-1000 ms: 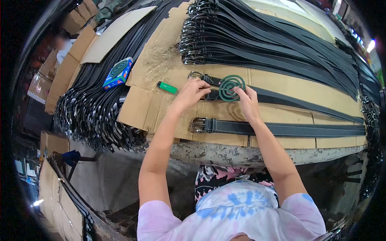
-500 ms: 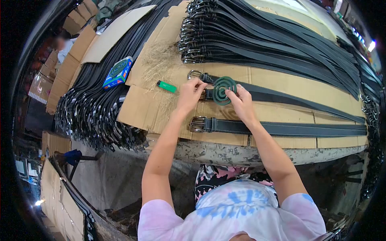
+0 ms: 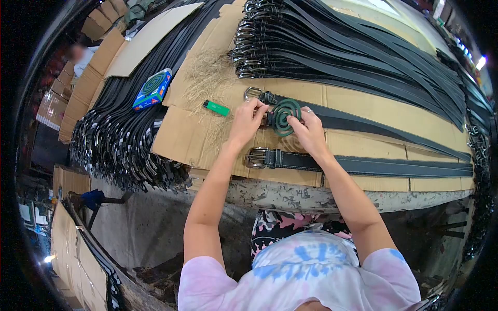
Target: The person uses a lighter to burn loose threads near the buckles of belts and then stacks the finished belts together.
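My right hand is closed on a green mosquito coil, thumb on its face. The spiral stands tilted above the black belts. At the coil's left edge, my left hand pinches its thumb and forefinger together; what is between the fingertips is too small to tell. Left of that hand, a green lighter lies on the cardboard. One black belt with a metal buckle lies nearest me, and another belt passes behind the coil.
Many black belts are piled at the back right. A blue mosquito coil box rests on another belt stack at left. Dry straw-like fibres lie on the cardboard sheet. A person is at far left.
The coil and my right hand have shifted slightly left, and the coil is turned a little more edge-on. My left hand stays pinched beside it.
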A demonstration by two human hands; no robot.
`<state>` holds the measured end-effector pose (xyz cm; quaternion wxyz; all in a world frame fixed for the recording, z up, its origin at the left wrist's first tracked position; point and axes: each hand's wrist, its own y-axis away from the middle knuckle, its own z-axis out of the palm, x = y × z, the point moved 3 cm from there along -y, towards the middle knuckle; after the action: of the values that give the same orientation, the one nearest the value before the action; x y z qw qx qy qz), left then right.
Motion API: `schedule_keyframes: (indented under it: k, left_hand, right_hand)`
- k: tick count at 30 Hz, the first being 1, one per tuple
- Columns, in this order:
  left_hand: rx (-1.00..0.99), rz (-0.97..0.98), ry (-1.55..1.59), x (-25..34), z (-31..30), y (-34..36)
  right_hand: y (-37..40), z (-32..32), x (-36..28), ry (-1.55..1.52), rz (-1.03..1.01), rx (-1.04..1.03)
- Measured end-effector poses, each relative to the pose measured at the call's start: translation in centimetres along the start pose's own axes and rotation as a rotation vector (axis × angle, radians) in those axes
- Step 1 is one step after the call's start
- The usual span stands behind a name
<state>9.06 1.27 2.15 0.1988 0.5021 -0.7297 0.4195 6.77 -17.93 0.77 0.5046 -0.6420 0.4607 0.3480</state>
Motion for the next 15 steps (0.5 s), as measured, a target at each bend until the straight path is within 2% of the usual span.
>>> schedule_keyframes:
  k: [4, 6, 7, 9, 10, 12, 15]
  left_hand:
    - [0.021, -0.024, -0.011, -0.7, 0.1, 0.0]
    - [0.036, -0.113, 0.099, -1.2, -0.2, -0.1]
    - [0.032, -0.111, 0.098, -1.3, -0.4, -0.1]
    - [0.03, 0.097, -0.161, -0.2, -0.9, -0.1]
    - [0.026, 0.1, -0.162, 0.2, -0.9, 0.1]
    - [-0.094, 0.274, -0.24, 2.4, -0.6, 0.4]
    - [-0.187, 0.189, -0.259, 3.8, 0.7, 0.5]
  right_hand:
    - [0.0, -0.3, -0.3, 0.056, 0.059, -0.044]
    - [0.0, -0.5, -0.3, 0.032, 0.097, -0.04]
    - [-0.2, -1.0, -0.2, -0.04, 0.07, 0.029]
    - [-0.2, -2.1, 0.4, -0.092, 0.036, 0.144]
    - [-0.3, -2.4, 1.1, -0.094, 0.036, 0.148]
    - [-0.4, -2.9, 3.1, -0.255, 0.172, 0.189]
    - [-0.4, -2.9, 2.8, -0.331, 0.22, 0.169]
